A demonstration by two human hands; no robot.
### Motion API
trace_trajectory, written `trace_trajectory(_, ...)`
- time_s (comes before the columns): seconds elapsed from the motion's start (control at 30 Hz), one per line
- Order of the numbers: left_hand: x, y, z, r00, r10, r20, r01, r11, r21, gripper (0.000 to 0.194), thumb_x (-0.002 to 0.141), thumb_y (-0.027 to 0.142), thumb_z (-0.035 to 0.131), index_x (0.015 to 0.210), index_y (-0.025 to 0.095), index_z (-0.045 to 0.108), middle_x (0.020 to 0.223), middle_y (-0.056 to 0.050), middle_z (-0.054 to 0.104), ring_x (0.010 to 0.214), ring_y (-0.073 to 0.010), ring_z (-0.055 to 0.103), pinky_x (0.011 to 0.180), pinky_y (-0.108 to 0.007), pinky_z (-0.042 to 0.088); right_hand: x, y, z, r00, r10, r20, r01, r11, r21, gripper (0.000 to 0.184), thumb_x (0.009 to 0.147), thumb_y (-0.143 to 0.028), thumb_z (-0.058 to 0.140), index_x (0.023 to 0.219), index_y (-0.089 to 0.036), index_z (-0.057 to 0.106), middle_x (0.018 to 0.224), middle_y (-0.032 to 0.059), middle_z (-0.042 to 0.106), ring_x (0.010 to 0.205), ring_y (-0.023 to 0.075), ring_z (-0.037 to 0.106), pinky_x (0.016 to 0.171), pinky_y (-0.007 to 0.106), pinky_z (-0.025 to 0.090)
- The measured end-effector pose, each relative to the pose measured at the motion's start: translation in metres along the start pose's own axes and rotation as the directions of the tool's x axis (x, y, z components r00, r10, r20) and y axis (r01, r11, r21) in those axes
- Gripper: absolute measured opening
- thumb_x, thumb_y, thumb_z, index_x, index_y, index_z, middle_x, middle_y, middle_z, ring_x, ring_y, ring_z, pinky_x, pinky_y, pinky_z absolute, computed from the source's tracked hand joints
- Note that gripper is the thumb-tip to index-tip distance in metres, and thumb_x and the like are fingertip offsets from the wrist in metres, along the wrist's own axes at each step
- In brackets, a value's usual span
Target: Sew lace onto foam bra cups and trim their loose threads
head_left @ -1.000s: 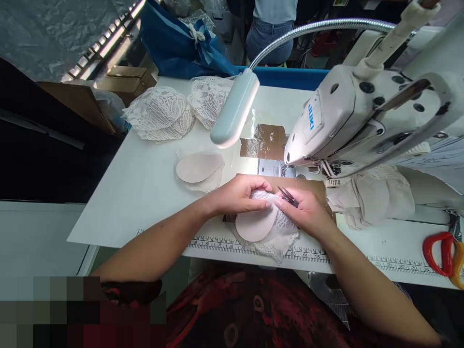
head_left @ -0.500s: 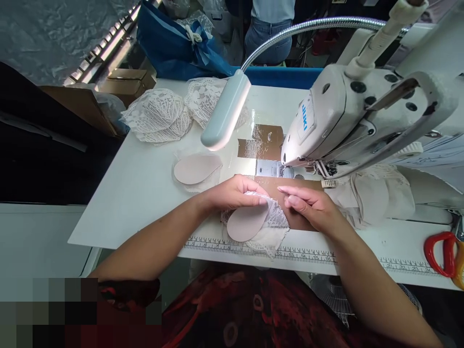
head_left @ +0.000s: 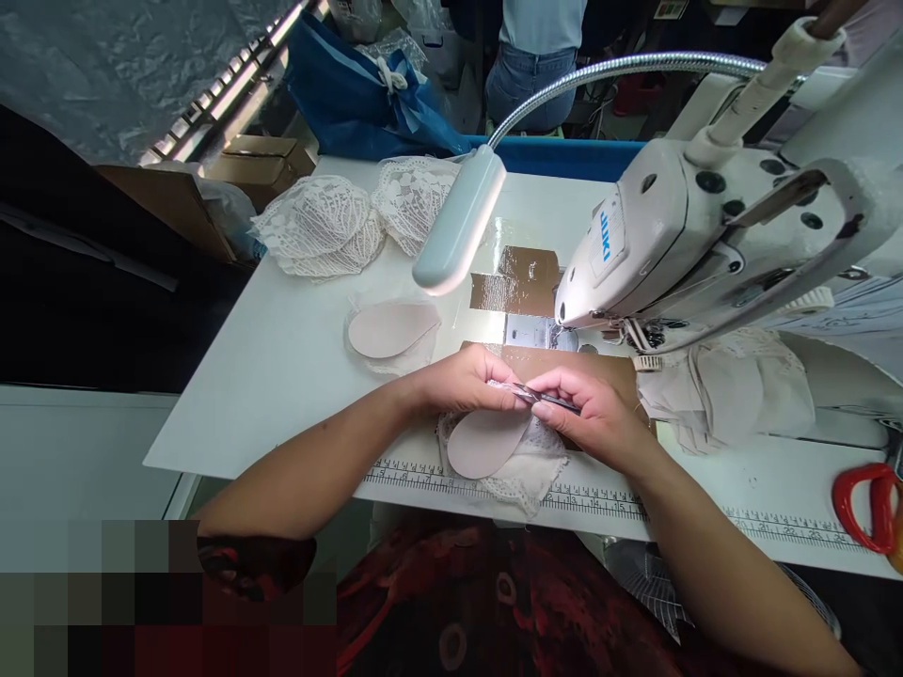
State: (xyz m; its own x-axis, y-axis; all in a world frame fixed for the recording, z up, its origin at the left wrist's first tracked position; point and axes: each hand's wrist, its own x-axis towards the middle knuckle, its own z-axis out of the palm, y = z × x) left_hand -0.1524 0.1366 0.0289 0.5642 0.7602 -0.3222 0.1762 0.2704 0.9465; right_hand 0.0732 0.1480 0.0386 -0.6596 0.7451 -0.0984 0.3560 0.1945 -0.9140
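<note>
A beige cup-shaped pad (head_left: pixel 485 442) lies on a piece of white lace (head_left: pixel 526 475) at the table's near edge, in front of the sewing machine (head_left: pixel 705 235). My left hand (head_left: pixel 462 381) is closed, pinching the top edge of the pad and lace. My right hand (head_left: pixel 596 409) is closed on small dark thread snips (head_left: pixel 546 399), whose tips meet the fabric right beside my left fingertips.
A second beige pad (head_left: pixel 391 329) lies to the left. Lace cups (head_left: pixel 331 226) are stacked at the back left. The gooseneck lamp (head_left: pixel 458 221) hangs over the table. Sewn pieces (head_left: pixel 734 385) pile under the machine arm. Red-handled scissors (head_left: pixel 864 494) lie far right. A person stands behind the table.
A second ago my right hand held the snips at the fabric; half a second ago its fingers were stretched out with no snips showing. Now it grips the snips at the fabric edge again.
</note>
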Motion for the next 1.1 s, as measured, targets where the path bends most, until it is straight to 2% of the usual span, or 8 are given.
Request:
trace_trajectory(0.17,-0.001,0.005,0.002,0.998,-0.056,0.028,0.056,0.998,-0.016,0.034,0.078,0.043,0.074,0.081,0.010,0.073,0.066,-0.001,0.059,0.060,-0.0095,0.050,0.052,-0.021,0.038,0.000,0.003,0.004,0.999,0.028,-0.041,-0.027,0.999,0.016,0.020,0.089,-0.037,0.060,0.094,-0.022,0.070,0.088,0.0034,0.071,0.080,0.0173,0.064,0.074,0.031,0.051)
trace_trajectory(0.3,0.002,0.005,0.003,0.999,0.000,0.039,0.001,1.000,-0.023,0.028,0.079,0.037,0.072,0.090,0.011,0.073,0.086,-0.007,0.069,0.078,-0.0149,0.060,0.071,-0.026,0.048,0.001,0.003,0.009,0.992,0.108,-0.065,-0.094,0.977,0.193,0.032,0.084,-0.040,0.066,0.109,-0.021,0.063,0.094,0.0043,0.070,0.085,0.0185,0.066,0.075,0.031,0.053)
trace_trajectory(0.37,0.002,0.005,0.001,0.996,0.026,0.091,-0.027,1.000,0.007,0.028,0.078,0.034,0.073,0.095,0.011,0.072,0.094,-0.008,0.070,0.086,-0.0172,0.062,0.078,-0.028,0.049,0.001,0.002,0.010,0.992,0.124,-0.024,-0.117,0.976,0.182,0.038,0.082,-0.039,0.069,0.115,-0.022,0.062,0.093,0.0035,0.070,0.085,0.0186,0.066,0.076,0.032,0.054)
trace_trajectory(0.47,-0.004,0.008,-0.009,0.992,0.004,0.128,-0.021,0.991,0.132,0.032,0.075,0.028,0.074,0.103,0.014,0.069,0.093,-0.006,0.068,0.080,-0.0153,0.062,0.069,-0.024,0.049,0.000,0.005,0.009,0.991,0.133,-0.021,-0.131,0.988,0.085,0.031,0.083,-0.037,0.066,0.109,-0.021,0.066,0.093,0.0037,0.070,0.086,0.0196,0.066,0.079,0.034,0.053)
trace_trajectory(0.6,-0.020,0.012,-0.029,0.992,-0.054,0.117,0.030,0.981,0.194,0.028,0.078,0.030,0.071,0.100,0.014,0.067,0.076,-0.002,0.063,0.064,-0.0113,0.056,0.056,-0.020,0.043,-0.002,0.012,0.006,0.976,0.207,-0.072,-0.197,0.972,0.130,0.035,0.080,-0.039,0.067,0.109,-0.018,0.068,0.106,0.0083,0.072,0.097,0.0226,0.066,0.086,0.038,0.053)
trace_trajectory(0.77,-0.029,0.011,-0.042,0.995,-0.069,0.073,0.051,0.974,0.220,0.026,0.083,0.038,0.067,0.085,0.012,0.067,0.068,-0.001,0.057,0.060,-0.0101,0.050,0.055,-0.021,0.040,-0.005,0.012,0.004,0.962,0.271,-0.030,-0.258,0.941,0.218,0.035,0.080,-0.042,0.066,0.105,-0.017,0.069,0.096,0.0074,0.073,0.083,0.0196,0.067,0.070,0.032,0.054)
trace_trajectory(0.93,-0.027,0.012,-0.039,0.999,-0.013,0.036,0.006,0.978,0.209,0.025,0.089,0.037,0.059,0.081,0.013,0.061,0.071,-0.001,0.052,0.061,-0.0091,0.045,0.056,-0.021,0.038,-0.006,0.005,0.003,0.937,0.350,-0.003,-0.342,0.916,0.210,0.031,0.080,-0.044,0.064,0.094,-0.017,0.067,0.066,-0.0004,0.062,0.054,0.0128,0.054,0.046,0.024,0.041)
trace_trajectory(1.1,-0.025,0.012,-0.031,0.999,0.025,-0.021,-0.021,0.982,0.190,0.024,0.090,0.037,0.055,0.083,0.015,0.059,0.070,0.001,0.049,0.059,-0.0083,0.043,0.055,-0.020,0.037,-0.005,0.002,0.003,0.965,0.253,-0.066,-0.250,0.967,0.046,0.026,0.084,-0.044,0.059,0.085,-0.019,0.065,0.066,-0.0019,0.057,0.056,0.0127,0.050,0.051,0.026,0.040)
